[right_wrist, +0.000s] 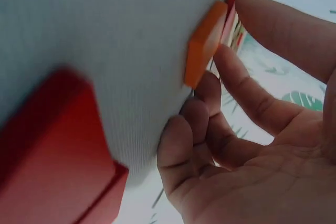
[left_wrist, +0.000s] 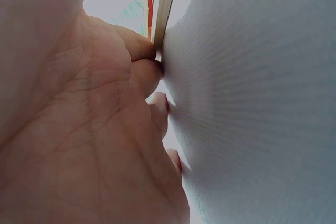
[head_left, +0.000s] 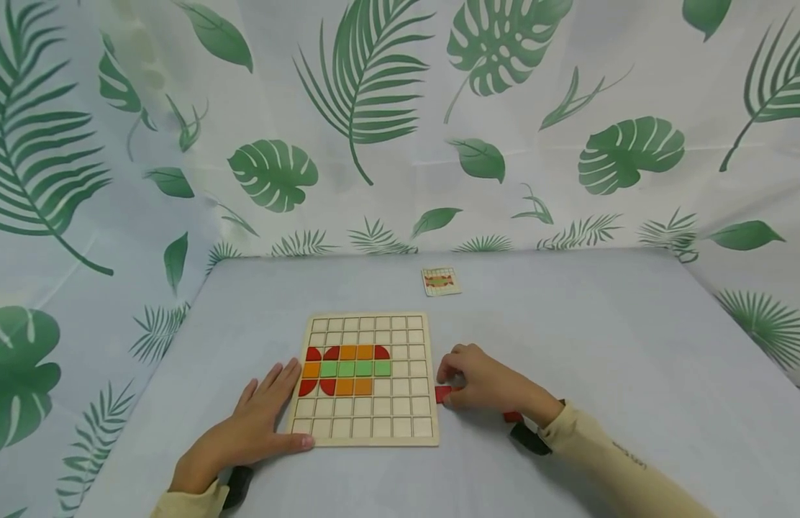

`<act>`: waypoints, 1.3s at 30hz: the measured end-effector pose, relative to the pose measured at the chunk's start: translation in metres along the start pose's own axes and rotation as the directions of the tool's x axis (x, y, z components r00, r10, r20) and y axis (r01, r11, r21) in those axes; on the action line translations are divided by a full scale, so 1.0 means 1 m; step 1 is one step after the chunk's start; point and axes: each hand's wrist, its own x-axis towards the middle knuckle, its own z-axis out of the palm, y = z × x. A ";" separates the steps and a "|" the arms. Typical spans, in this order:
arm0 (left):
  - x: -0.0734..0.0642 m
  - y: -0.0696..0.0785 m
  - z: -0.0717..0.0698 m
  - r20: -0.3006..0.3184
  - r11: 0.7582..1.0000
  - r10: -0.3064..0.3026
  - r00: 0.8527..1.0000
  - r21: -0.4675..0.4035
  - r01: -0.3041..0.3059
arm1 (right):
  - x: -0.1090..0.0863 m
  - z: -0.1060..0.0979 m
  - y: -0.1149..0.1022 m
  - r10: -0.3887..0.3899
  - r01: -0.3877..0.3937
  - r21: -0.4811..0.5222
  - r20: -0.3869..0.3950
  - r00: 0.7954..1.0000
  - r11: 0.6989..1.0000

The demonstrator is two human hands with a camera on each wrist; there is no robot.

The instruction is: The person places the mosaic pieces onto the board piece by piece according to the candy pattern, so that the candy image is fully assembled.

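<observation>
A wooden grid board (head_left: pixel 402 427) lies on the table with red, orange and light green tiles set in its left and middle squares. Fingers spread, my left hand (head_left: pixel 257 417) rests along the board's left edge, thumb at the near corner. Just off the right edge, my right hand (head_left: pixel 480 378) pinches a red tile (head_left: pixel 442 394) between thumb and forefinger. In the right wrist view that red tile (right_wrist: pixel 229 17) is partly hidden behind an orange tile (right_wrist: pixel 205 45). The other fingers are curled close to the tabletop.
A small pattern card (head_left: pixel 441 281) lies beyond the board. Near my right wrist is another red piece (head_left: pixel 513 416); red pieces (right_wrist: pixel 58 150) loom close in the right wrist view. Leaf-printed cloth (head_left: pixel 387 144) hangs behind the table.
</observation>
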 end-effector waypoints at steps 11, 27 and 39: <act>-0.002 0.008 -0.006 0.024 1.000 -0.008 1.000 -0.023 0.009 | -0.001 0.005 -0.007 -0.034 0.033 -0.036 -0.019 0.999 0.999; -0.001 0.008 -0.006 0.019 1.000 -0.013 1.000 -0.013 0.013 | 0.009 -0.006 -0.004 -0.029 0.033 0.152 -0.031 0.999 0.988; 0.001 0.007 -0.002 0.016 1.000 -0.028 0.999 0.002 0.028 | 0.026 0.004 -0.017 -0.028 0.034 0.219 -0.033 0.999 0.975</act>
